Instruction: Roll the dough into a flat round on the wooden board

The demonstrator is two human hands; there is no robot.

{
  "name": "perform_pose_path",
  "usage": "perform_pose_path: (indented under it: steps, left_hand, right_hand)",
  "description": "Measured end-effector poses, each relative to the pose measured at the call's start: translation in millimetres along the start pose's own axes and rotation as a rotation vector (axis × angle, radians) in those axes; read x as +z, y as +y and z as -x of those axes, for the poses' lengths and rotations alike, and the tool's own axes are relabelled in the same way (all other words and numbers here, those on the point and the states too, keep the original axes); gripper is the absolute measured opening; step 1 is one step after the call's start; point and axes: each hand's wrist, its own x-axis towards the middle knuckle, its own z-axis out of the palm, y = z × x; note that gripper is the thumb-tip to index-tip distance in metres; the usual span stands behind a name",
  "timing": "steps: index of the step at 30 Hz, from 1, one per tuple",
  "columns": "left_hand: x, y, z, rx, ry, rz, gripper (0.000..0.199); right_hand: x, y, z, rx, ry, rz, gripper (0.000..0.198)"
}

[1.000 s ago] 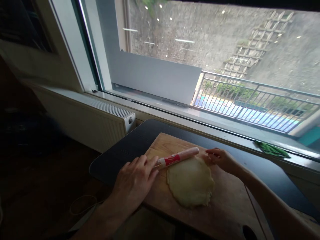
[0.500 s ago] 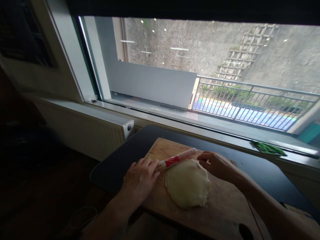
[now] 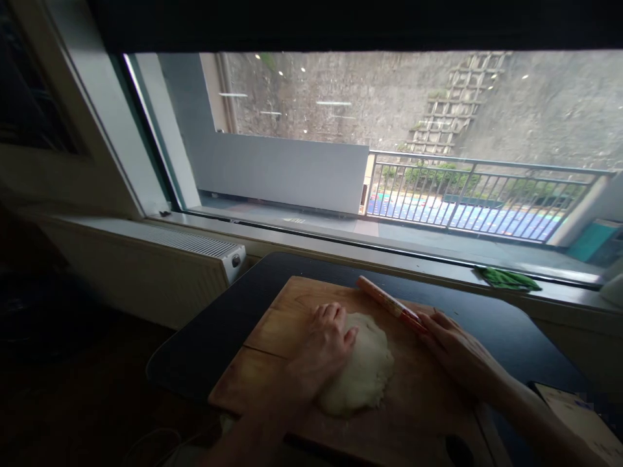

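Note:
A flattened round of pale dough with a ragged right edge lies on a wooden cutting board. Over the dough's upper left side rests my left hand, fingers slightly bent and thumb apart, holding nothing; the hand hides part of the dough. My right hand is closed on the near end of a rolling pin, a slim pinkish stick with a red label. The pin slants from upper left to lower right, across the board's far right part, beyond the dough.
The board sits on a dark table beneath a wide window. A green cloth lies on the sill at right. What looks like a phone is at the table's right edge, beside my right forearm. A radiator stands left of the table.
The rolling pin has passed from my left hand to my right and swung to slant the other way. My left hand has moved right onto the dough. The view has shifted slightly.

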Motion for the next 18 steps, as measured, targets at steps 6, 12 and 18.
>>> perform_pose_path:
  steps: [6, 12, 18]
  left_hand:
    - [6, 2, 13, -0.082, 0.019, 0.000, 0.036]
    - [7, 4, 10, -0.104, 0.066, -0.006, 0.032]
    - [8, 3, 10, -0.087, 0.062, -0.024, 0.026]
  right_hand:
    - [-2, -24, 8, -0.045, -0.107, -0.068, 0.027]
    - [-6, -32, 10, -0.029, -0.091, -0.038, 0.025]
    - [-10, -32, 13, -0.003, -0.059, -0.026, 0.026]
